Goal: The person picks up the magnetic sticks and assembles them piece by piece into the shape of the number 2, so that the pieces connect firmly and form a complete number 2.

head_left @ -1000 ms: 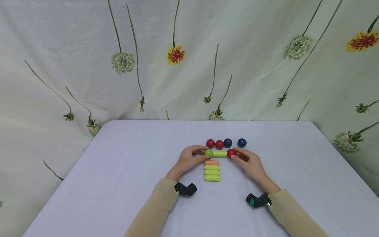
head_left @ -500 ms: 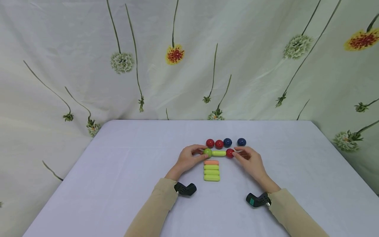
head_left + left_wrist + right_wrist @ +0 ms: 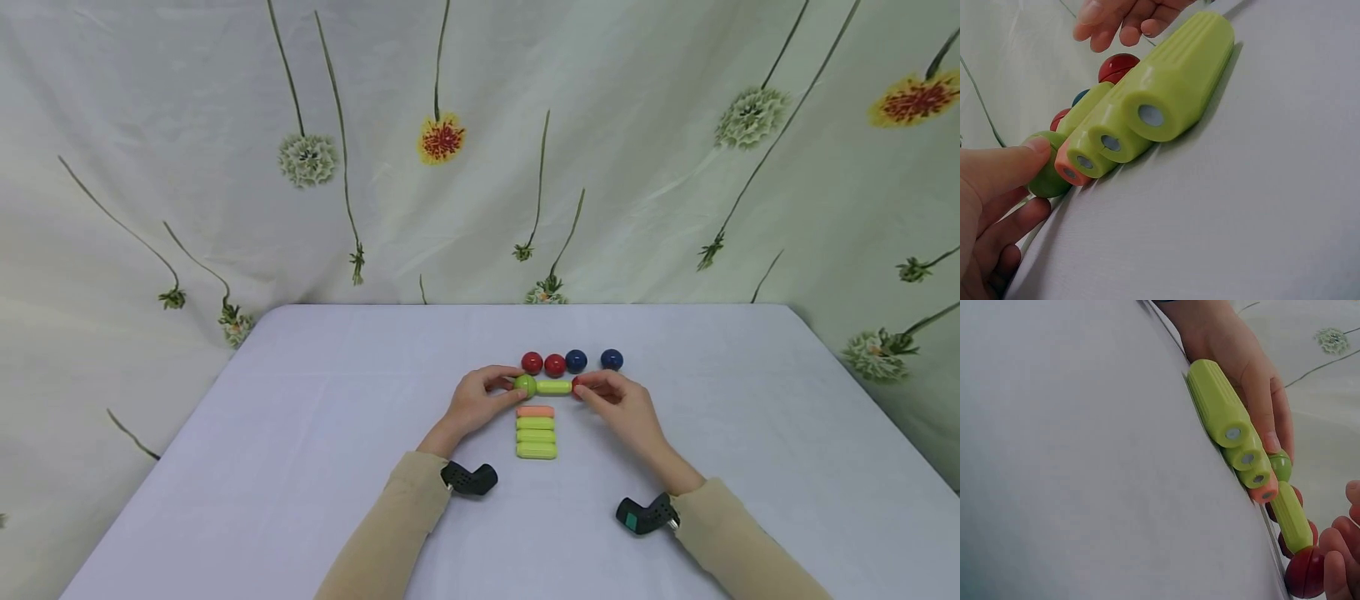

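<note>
In the head view, my left hand (image 3: pixel 480 402) pinches a green ball (image 3: pixel 526 385) between thumb and fingers. A yellow-green rod (image 3: pixel 554 387) runs from that ball to a red ball (image 3: pixel 1305 572), forming one row. My right hand (image 3: pixel 624 408) is at the red ball's right side and partly hides it in the head view. In the right wrist view its fingers (image 3: pixel 1337 562) lie loosely bent beside the ball, not closed round it. Nearer me, an orange rod (image 3: pixel 536 412) and several yellow-green rods (image 3: pixel 536 437) with grey end discs lie side by side.
Behind the row are two more red balls (image 3: pixel 555 365) and two dark blue balls (image 3: pixel 612 359), the right blue one set slightly apart. All lie on a white-covered table (image 3: pixel 300 467). A flower-printed cloth (image 3: pixel 637 150) hangs behind it.
My right hand lets go of the red ball and draws back a little, then shifts left, covering more of the ball. My left hand stays on the green ball.
</note>
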`<action>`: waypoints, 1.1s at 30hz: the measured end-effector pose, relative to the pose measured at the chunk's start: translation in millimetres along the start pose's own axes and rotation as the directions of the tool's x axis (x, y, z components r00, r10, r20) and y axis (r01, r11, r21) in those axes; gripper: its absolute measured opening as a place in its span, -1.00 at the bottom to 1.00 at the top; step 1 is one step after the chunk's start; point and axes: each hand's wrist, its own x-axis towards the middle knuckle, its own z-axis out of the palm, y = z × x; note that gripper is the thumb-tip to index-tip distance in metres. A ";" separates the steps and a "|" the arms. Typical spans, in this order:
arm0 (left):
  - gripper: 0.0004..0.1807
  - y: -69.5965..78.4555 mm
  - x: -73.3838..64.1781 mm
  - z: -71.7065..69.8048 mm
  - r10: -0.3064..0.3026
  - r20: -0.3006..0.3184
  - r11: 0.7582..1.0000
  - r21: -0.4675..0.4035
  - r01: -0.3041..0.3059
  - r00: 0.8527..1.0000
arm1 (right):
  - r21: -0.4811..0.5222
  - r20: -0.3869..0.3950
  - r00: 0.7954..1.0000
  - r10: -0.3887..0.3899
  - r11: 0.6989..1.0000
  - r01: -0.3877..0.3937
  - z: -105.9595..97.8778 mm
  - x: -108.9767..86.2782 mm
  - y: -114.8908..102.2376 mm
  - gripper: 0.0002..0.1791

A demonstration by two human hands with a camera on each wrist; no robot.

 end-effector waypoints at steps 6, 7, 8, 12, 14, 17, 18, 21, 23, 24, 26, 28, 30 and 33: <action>-0.63 0.2 0.0 0.0 -0.011 0.005 1.000 -0.001 0.011 1.000 | -0.001 0.048 0.999 0.020 1.000 -0.020 10.0 -3.0 -7.4 -0.77; -0.63 0.3 0.1 0.0 -0.013 0.006 1.000 0.000 0.013 1.000 | -0.007 0.053 0.998 0.025 1.000 -0.025 11.6 -3.6 -8.1 -0.77; -0.63 0.3 0.1 0.1 -0.015 0.006 1.000 0.000 0.015 1.000 | -0.017 0.058 0.998 0.027 1.000 -0.026 13.3 -4.0 -8.3 -0.77; -0.62 0.2 0.0 0.1 -0.018 0.007 1.000 0.004 0.018 1.000 | -0.052 0.080 0.996 0.025 0.998 -0.020 18.5 -5.9 -10.4 -0.76; -0.63 0.0 0.0 0.1 -0.018 0.007 1.000 0.008 0.018 1.000 | -0.065 0.091 0.996 0.020 0.998 -0.014 20.4 -6.5 -10.8 -0.75; -0.63 -0.3 0.2 0.2 -0.016 0.004 1.000 0.009 0.016 1.000 | -0.072 0.105 0.994 0.012 0.997 -0.005 22.7 -7.2 -11.1 -0.74; -0.63 -0.1 0.1 0.1 -0.014 0.003 1.000 0.009 0.014 1.000 | -0.073 0.107 0.994 0.010 0.997 -0.002 23.4 -7.2 -10.6 -0.74; -0.64 0.8 -0.4 0.3 -0.013 -0.002 1.000 0.010 0.013 1.000 | -0.074 0.111 0.994 -0.004 0.997 0.012 25.1 -7.5 -8.8 -0.74; -0.64 1.4 -0.4 0.3 -0.013 -0.003 1.000 0.011 0.013 1.000 | -0.077 0.115 0.993 -0.014 0.997 0.023 25.9 -7.2 -7.4 -0.75; -0.64 1.6 -0.4 0.3 -0.012 -0.003 1.000 0.009 0.012 1.000 | -0.078 0.118 0.993 -0.020 0.997 0.029 26.3 -7.0 -6.6 -0.75; -0.64 1.9 -0.3 0.4 -0.011 -0.004 1.000 0.009 0.011 1.000 | -0.082 0.126 0.992 -0.024 0.996 0.035 26.9 -6.5 -5.4 -0.74; -0.64 1.7 0.1 0.4 -0.011 -0.005 1.000 0.007 0.011 1.000 | -0.087 0.135 0.990 -0.033 0.995 0.045 27.4 -6.3 -4.2 -0.74; -0.63 1.5 0.2 0.2 -0.007 -0.007 1.000 0.003 0.007 1.000 | -0.095 0.143 0.989 -0.039 0.994 0.053 27.8 -6.3 -3.8 -0.74; -0.63 1.8 0.2 0.1 -0.004 -0.007 1.000 -0.003 0.004 1.000 | -0.108 0.150 0.988 -0.039 0.993 0.056 29.1 -6.7 -3.2 -0.74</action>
